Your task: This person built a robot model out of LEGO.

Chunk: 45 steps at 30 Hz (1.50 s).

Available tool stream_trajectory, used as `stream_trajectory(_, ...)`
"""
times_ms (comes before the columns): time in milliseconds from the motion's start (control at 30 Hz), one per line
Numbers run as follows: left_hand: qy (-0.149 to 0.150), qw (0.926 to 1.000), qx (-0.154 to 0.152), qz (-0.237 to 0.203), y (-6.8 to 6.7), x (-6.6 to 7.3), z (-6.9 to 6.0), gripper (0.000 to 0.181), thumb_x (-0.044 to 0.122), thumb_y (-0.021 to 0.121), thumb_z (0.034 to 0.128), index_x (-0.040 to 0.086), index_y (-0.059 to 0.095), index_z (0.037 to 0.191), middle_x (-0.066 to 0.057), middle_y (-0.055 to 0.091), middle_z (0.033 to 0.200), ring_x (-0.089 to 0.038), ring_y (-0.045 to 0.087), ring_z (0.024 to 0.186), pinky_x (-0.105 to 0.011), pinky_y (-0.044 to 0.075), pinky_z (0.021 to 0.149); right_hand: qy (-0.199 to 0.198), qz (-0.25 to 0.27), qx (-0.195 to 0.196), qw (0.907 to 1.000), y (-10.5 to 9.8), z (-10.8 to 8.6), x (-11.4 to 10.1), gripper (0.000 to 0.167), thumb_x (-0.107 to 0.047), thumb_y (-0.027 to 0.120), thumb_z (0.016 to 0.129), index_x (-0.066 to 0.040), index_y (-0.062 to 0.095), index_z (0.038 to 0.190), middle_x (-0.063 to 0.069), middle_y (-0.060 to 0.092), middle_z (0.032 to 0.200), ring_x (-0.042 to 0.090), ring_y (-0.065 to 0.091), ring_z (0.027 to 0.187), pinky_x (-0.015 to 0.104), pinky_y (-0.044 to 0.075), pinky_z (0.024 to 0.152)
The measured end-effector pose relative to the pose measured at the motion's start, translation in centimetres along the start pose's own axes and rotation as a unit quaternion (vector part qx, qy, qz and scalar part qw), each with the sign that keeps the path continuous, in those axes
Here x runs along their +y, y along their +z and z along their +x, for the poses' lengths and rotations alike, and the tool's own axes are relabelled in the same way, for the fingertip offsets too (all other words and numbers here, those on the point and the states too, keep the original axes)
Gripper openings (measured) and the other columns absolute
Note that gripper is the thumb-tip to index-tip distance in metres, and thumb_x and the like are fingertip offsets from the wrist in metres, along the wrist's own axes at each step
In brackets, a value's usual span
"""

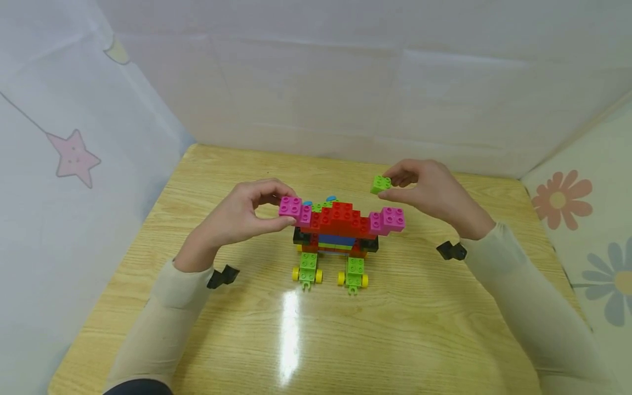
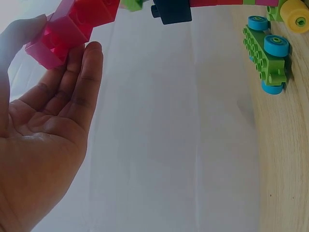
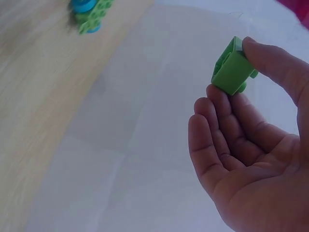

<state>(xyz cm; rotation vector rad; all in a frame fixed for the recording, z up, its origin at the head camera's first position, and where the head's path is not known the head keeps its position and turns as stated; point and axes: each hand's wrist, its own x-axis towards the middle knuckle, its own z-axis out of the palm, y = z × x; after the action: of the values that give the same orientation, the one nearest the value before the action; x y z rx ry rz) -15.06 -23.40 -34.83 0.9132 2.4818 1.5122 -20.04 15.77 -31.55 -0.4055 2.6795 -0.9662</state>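
A toy-brick build stands on the table, with a stepped red top [image 1: 342, 216], a blue layer [image 1: 337, 240] and black bricks at its sides. Pink bricks [image 1: 291, 207] form its left end, and my left hand [image 1: 247, 211] pinches them between thumb and fingers. More pink bricks [image 1: 393, 218] stick out at the right end. Above and behind that end, my right hand [image 1: 429, 189] pinches a loose light-green brick [image 1: 380, 184], apart from the build. In the right wrist view the hollow underside of the green brick [image 3: 234, 70] shows.
Two green wheeled bases with yellow wheels [image 1: 365, 281] sit at the build's near side. Behind it is a green wheeled base [image 2: 265, 55] with blue wheels. White cloth [image 1: 316, 99] hangs along the table's back and sides.
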Motion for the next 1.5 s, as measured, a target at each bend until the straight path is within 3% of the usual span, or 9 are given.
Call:
stream_trajectory(667, 0.013, 0.9999, -0.002, -0.008, 0.0, 0.0, 0.0, 0.032, 0.003, 0.088, 0.0936, 0.009, 0.078, 0.123, -0.003, 0.079, 0.119, -0.018, 0.075, 0.109, -0.025, 0.061, 0.102, -0.078, 0.018, -0.002, 0.9968, 1.0, -3.7, -6.9, 0.037, -0.040, 0.090, 0.096, -0.023, 0.080, 0.128, -0.002, 0.078, 0.123, 0.022, 0.070, 0.119, 0.052, 0.055, 0.110)
stream_trajectory(1500, 0.020, 0.9998, -0.003, -0.003, 0.1, 0.0, 0.3, 0.031, 0.003, 0.089, 0.0937, 0.010, 0.079, 0.123, -0.001, 0.079, 0.119, -0.016, 0.075, 0.109, -0.025, 0.061, 0.103, -0.106, -0.008, -0.001, 0.9943, 2.4, -3.8, -7.8, 0.033, -0.036, 0.091, 0.095, -0.022, 0.081, 0.124, -0.004, 0.079, 0.118, 0.019, 0.069, 0.112, 0.045, 0.055, 0.102)
